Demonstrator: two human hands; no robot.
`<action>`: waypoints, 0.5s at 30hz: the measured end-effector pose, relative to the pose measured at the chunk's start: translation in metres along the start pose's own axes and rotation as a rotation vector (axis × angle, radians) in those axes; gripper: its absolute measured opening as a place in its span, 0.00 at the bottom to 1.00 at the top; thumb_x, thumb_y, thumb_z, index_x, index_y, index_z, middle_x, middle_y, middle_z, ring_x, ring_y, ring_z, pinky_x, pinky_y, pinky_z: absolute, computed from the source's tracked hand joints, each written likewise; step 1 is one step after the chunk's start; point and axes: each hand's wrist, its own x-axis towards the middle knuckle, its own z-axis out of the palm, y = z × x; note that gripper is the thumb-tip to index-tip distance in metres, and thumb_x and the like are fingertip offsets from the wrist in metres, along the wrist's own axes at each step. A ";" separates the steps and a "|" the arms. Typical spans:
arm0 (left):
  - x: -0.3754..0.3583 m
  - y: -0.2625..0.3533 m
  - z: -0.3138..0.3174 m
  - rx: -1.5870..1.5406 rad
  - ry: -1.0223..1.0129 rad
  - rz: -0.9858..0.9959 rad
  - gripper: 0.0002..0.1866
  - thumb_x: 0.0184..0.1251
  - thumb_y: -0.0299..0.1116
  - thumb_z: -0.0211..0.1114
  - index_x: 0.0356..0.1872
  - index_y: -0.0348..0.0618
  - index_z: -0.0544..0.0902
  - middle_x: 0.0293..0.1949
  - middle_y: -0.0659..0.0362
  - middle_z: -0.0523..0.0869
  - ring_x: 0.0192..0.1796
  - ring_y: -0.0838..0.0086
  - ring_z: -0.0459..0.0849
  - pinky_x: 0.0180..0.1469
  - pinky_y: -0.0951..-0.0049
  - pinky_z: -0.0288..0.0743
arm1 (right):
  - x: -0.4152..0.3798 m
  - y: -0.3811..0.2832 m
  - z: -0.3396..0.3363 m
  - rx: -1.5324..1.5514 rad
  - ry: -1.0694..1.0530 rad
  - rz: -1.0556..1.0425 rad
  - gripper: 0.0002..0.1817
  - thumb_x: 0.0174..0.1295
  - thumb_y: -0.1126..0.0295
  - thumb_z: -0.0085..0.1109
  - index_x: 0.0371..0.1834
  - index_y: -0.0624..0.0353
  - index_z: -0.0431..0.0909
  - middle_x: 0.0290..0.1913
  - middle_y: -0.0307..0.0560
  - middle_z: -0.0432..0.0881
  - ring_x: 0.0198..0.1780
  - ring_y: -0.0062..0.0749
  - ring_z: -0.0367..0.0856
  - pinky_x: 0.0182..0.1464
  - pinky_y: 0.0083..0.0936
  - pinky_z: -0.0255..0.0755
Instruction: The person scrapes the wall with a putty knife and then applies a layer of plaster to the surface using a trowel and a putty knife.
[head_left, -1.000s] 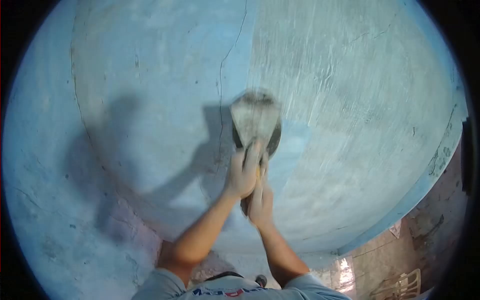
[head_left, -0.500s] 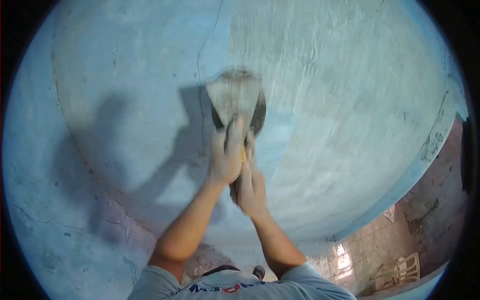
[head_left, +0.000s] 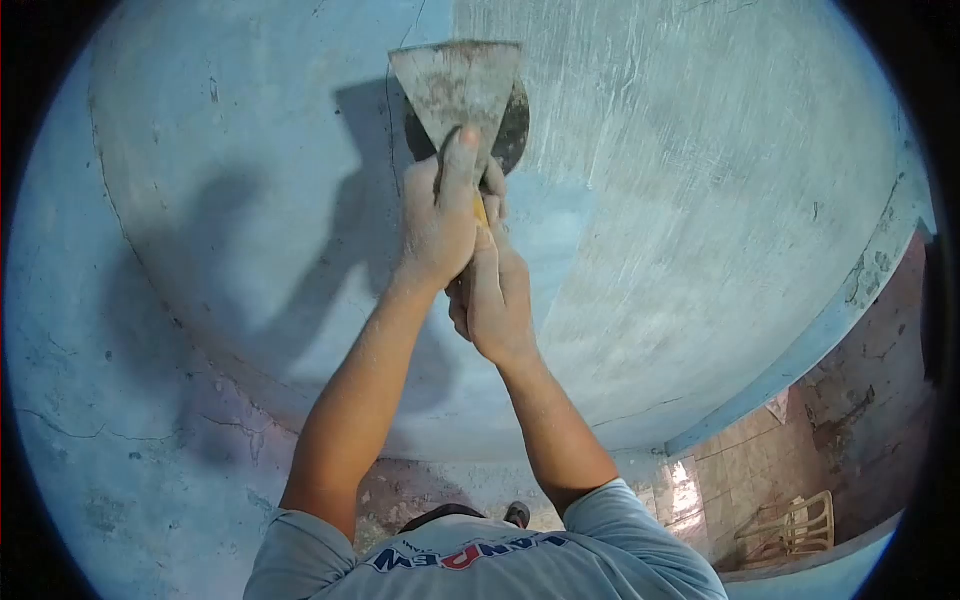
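Note:
A wide scraper (head_left: 462, 85) with a worn, stained metal blade is held out in front of me, its straight edge pointing up at the blue wall. My left hand (head_left: 440, 215) wraps round the upper handle, the thumb stretched along the base of the blade. Lower down, my right hand (head_left: 498, 290) grips too, its fingers closed close below the left. A bit of yellow handle (head_left: 481, 212) shows between the hands. Behind the blade, a dark rounded shape (head_left: 515, 128) sticks out on both sides. Whitish dust coats both hands.
The wall (head_left: 680, 260) has a pale, streaked area on the right and smoother blue paint on the left, with thin cracks. Shadows of my arms fall leftward. Down at the right are a tiled floor (head_left: 735, 465) and a plastic chair (head_left: 795, 528).
Both hands have pushed the scraper upward along the wall, and my arms are more outstretched. The view has shifted slightly. The grip looks the same.

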 end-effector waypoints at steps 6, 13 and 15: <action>-0.072 -0.048 -0.013 0.012 0.071 -0.063 0.28 0.89 0.49 0.49 0.29 0.39 0.79 0.23 0.59 0.80 0.25 0.76 0.78 0.31 0.72 0.71 | -0.029 0.076 0.025 -0.204 0.241 -0.503 0.31 0.86 0.59 0.38 0.81 0.73 0.61 0.61 0.63 0.80 0.30 0.29 0.78 0.37 0.29 0.75; -0.002 0.005 -0.004 -0.012 -0.003 -0.026 0.32 0.88 0.52 0.49 0.24 0.37 0.78 0.20 0.60 0.78 0.25 0.75 0.78 0.31 0.72 0.72 | -0.001 0.002 0.014 -0.002 0.092 -0.196 0.30 0.86 0.58 0.38 0.79 0.73 0.64 0.30 0.51 0.80 0.27 0.29 0.76 0.35 0.29 0.73; 0.002 0.002 -0.005 0.017 0.014 -0.009 0.33 0.88 0.52 0.48 0.24 0.37 0.78 0.20 0.60 0.78 0.25 0.75 0.78 0.32 0.72 0.72 | 0.004 0.003 0.013 -0.016 0.089 -0.206 0.30 0.86 0.58 0.38 0.78 0.73 0.65 0.23 0.48 0.76 0.26 0.30 0.76 0.35 0.30 0.73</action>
